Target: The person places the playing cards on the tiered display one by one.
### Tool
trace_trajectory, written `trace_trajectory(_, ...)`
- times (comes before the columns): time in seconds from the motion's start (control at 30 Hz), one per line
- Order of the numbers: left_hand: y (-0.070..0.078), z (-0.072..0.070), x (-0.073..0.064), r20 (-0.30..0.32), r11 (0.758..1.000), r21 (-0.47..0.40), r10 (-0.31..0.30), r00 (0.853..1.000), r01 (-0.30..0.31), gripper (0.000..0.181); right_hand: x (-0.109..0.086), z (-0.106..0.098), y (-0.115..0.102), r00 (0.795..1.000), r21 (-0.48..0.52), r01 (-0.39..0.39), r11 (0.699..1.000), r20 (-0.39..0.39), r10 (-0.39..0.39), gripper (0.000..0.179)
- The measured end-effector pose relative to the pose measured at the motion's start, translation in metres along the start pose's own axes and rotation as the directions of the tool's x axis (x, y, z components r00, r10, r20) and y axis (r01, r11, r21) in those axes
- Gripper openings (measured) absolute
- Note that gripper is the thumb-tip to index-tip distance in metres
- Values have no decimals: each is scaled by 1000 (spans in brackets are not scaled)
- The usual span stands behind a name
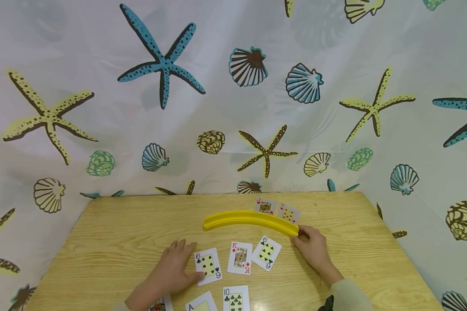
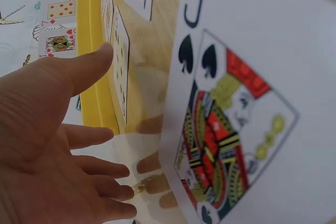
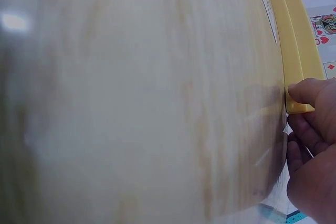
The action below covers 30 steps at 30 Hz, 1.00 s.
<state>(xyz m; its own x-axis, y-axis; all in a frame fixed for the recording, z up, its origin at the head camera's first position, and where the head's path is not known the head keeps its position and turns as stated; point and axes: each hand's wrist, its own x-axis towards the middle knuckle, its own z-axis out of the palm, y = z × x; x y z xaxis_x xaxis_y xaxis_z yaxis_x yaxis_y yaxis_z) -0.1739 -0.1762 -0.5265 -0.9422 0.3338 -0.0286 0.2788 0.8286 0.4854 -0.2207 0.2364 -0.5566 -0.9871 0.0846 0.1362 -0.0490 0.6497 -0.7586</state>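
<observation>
A curved yellow card holder lies across the table, and my right hand pinches its right end between thumb and fingers. The jack of hearts and seven of diamonds show at its right half, their lower edges hidden by it. My left hand is low over the table with fingers spread, its thumb at the lower left of the six of spades. Beside that card lie the king of diamonds and six of clubs. A jack of spades looms close in the left wrist view.
Nearer the front of the wooden table lie a ten of clubs and an ace, cut off by the head view's lower edge. Behind and beside the table hangs a white curtain printed with starfish and shells.
</observation>
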Motion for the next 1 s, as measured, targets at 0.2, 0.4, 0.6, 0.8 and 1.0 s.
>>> trace_trajectory(0.2,0,3,-2,48,1000,-10,-22,999,22,97,1,1,3,1000,-9,8,1000,-4,-8,37)
trace_trajectory(0.4,2,3,-2,63,999,-34,-28,998,30,97,2,1,5,1000,-12,21,1000,-12,-21,37)
trace_trajectory(0.6,0,4,-1,69,997,-53,-49,996,52,92,3,2,6,1000,-16,14,1000,-5,-14,39)
trace_trajectory(0.8,1,3,0,53,996,-67,-58,997,62,83,3,2,4,1000,-12,18,1000,-6,-18,37)
trace_trajectory(1.0,3,3,0,44,993,-74,-87,995,90,84,2,1,4,1000,-8,25,1000,-13,-25,37)
